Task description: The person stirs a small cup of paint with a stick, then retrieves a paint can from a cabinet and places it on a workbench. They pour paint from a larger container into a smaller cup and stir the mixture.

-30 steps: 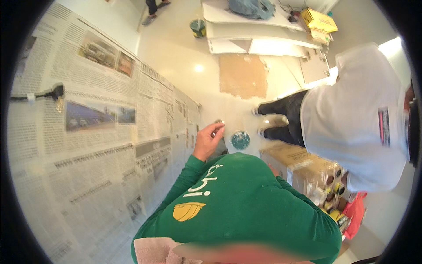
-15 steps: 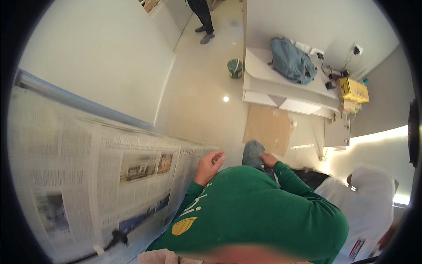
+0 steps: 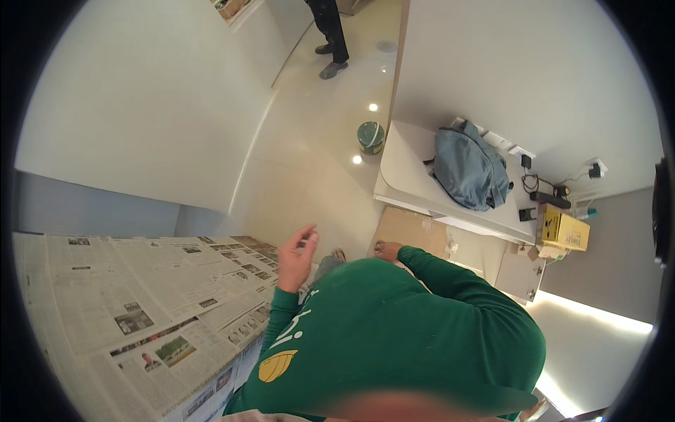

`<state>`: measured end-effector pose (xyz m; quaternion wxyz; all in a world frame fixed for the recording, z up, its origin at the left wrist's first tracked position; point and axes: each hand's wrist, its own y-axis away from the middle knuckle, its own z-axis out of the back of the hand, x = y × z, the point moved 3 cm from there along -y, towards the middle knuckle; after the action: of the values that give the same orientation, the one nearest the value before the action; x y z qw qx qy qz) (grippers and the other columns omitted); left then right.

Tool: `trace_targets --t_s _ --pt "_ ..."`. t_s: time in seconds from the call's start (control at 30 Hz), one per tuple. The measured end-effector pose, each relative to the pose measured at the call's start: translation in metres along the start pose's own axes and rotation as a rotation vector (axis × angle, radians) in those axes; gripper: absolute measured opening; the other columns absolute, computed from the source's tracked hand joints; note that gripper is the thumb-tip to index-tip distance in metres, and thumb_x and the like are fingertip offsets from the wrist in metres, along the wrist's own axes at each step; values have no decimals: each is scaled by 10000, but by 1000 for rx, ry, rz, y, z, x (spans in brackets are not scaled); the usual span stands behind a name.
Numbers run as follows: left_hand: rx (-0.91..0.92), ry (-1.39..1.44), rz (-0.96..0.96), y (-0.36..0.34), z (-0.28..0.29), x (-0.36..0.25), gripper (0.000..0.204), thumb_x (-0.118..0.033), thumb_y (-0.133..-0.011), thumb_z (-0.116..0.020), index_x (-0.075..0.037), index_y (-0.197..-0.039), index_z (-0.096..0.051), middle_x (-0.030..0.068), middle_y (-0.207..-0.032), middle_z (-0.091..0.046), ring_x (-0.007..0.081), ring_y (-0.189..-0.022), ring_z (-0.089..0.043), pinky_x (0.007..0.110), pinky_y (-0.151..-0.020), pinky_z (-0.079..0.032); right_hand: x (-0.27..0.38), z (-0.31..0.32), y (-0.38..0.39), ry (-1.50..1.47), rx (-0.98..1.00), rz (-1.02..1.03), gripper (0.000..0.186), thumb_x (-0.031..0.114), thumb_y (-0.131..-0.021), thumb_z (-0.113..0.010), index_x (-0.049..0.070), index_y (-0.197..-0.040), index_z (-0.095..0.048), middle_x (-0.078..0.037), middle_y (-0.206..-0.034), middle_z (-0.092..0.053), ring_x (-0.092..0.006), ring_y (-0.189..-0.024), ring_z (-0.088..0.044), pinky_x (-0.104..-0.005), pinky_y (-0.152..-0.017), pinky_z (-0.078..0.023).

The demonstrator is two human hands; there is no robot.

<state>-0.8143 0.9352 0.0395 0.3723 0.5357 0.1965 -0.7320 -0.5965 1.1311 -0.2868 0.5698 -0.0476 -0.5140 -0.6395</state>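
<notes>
My left hand point(image 3: 297, 257) is raised beside the near edge of a newspaper-covered surface point(image 3: 148, 281), its fingers loosely bent and apart. My right hand point(image 3: 389, 250) reaches out in front of my green-sleeved body over a brown cardboard sheet point(image 3: 422, 231) on the floor. Its fingers are curled; whether something small is in them I cannot make out. Part of my sandalled foot point(image 3: 338, 256) shows between the two hands, below the front of my body.
Another person's legs point(image 3: 330, 35) stand at the far end of the passage. A green bucket point(image 3: 367, 141) is beside a white counter point(image 3: 399, 151) bearing a grey-blue bag point(image 3: 464, 172), cables and a yellow box point(image 3: 562, 231). A white wall point(image 3: 126, 105) borders the left.
My view has swung toward the passage and counter. My left hand has moved left, my right arm now reaches forward, and the white-shirted person at right has mostly left the view.
</notes>
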Motion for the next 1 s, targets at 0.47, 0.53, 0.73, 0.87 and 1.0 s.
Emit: trace_targets --t_s 0.47,0.53,0.73,0.87,1.0 --pt "-138 417 -1542 -276 238 -299 657 -595 -1091 -564 -27 -1402 -678 155 -1257 -747 335 -1130 -682 534 -989 -503 -47 205 -110 -282 -399 -518 555 509 -1007 -637 69 -1315 -776 -214 -1329 -763 -397 -1248 -710 -476 -1097 -543" --pt "-105 488 -1546 -323 247 -308 644 -596 -1088 -563 -38 -1386 -683 152 -1247 -746 333 -1119 -684 530 -985 -506 -45 244 -118 -284 -466 -445 565 515 -1030 -607 63 -1332 -760 -219 -1342 -745 -416 -1240 -692 -495 -1098 -532" --pt "-51 625 -1523 -454 258 -319 604 -598 -1081 -560 -68 -1336 -697 141 -1218 -745 326 -1087 -688 521 -975 -515 -68 277 -142 -258 -597 -463 594 564 -1044 -568 52 -1250 -787 -252 -1272 -762 -414 -1202 -715 -529 -1033 -551" --pt "-13 678 -1518 -541 243 -331 578 -599 -1077 -557 -88 -1303 -706 134 -1198 -744 322 -1065 -691 514 -968 -521 -119 274 -193 107 -252 -420 465 302 -1001 -650 247 -1461 -680 -200 -1175 -779 -398 -1085 -759 -553 -946 -598" --pt "53 665 -1433 -639 200 -348 554 -601 -1072 -555 -109 -1270 -715 126 -1179 -743 317 -1043 -694 508 -961 -528 -171 295 -241 -198 -73 -478 525 162 -985 -704 255 -1499 -660 -141 -1004 -806 -325 -816 -825 -462 -666 -683"
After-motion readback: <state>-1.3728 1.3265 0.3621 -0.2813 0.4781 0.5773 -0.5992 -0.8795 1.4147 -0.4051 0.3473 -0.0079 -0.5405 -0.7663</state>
